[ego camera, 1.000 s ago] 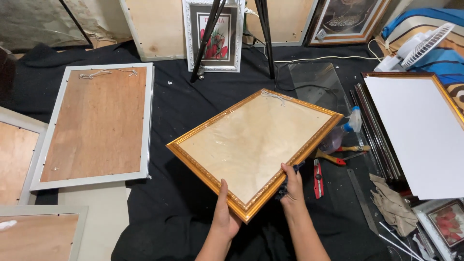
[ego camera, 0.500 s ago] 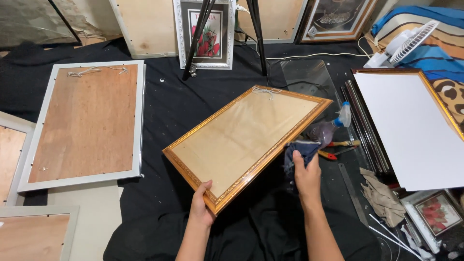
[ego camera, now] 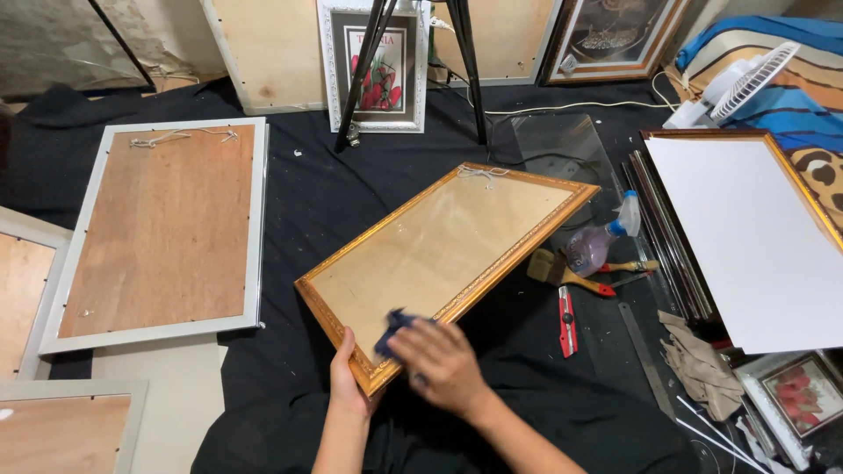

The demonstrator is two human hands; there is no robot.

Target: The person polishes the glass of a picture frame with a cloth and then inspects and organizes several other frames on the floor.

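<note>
Right hand [ego camera: 443, 364] moved onto tilted gold frame [ego camera: 448, 254].

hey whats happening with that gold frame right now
A person sits over a black cloth-covered floor holding a gold picture frame tilted up. The left hand grips its near corner, while the right hand presses a dark blue cloth onto the glass near that corner. Beside the frame lie a paintbrush, a spray bottle and a red utility knife. Silver frames lie face down to the left.
</note>
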